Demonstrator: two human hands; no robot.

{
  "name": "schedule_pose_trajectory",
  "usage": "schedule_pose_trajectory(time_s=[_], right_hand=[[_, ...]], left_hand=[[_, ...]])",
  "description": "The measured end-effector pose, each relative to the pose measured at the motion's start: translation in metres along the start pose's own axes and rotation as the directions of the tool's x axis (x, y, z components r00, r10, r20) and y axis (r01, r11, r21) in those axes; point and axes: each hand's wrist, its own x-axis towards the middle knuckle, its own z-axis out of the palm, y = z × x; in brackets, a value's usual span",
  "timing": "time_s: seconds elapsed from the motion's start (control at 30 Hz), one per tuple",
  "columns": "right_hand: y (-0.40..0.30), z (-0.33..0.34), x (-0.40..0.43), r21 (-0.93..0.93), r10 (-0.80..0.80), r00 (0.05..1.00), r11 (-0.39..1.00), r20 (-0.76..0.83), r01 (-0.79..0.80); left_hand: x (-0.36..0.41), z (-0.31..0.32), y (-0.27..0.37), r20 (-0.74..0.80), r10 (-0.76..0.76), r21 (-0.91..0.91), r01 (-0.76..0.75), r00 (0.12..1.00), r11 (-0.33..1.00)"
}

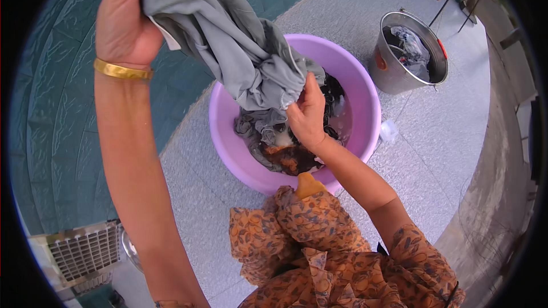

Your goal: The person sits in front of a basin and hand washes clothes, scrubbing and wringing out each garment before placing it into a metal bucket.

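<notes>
A grey cloth garment [231,38] stretches between my hands above a round purple plastic basin [218,124]. My left hand [126,25], with a gold bangle at the wrist, holds its upper end; the fingertips are hidden behind the cloth. Lower down, my right hand [308,113] pinches a bunched edge of the garment over the basin. Inside the basin lie wet grey cloth [261,126] and dark clothes with orange patches [291,158], in some water.
A metal bucket [379,66] holding bundled cloth stands right of the basin on the grey tiled floor [419,158]. A small clear plastic item [388,131] lies beside the basin. Green tiled wall [60,137] rises at the left, above a white plastic grid crate [83,250].
</notes>
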Motion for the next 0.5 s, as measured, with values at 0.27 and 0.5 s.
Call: schedule_pose_trajectory(time_s=[0.27,0.5], right_hand=[[0.053,-0.05,-0.038,-0.455,0.498,0.76,0.839,0.417,-0.3],[0.08,-0.064,-0.005,-0.023,0.392,0.413,0.747,0.822,-0.664]], left_hand=[[-0.064,-0.033,-0.075,-0.108,-0.522,0.457,0.509,0.846,0.73],[-0.091,-0.025,-0.084,-0.01,-0.596,0.49,0.524,0.803,0.697]])
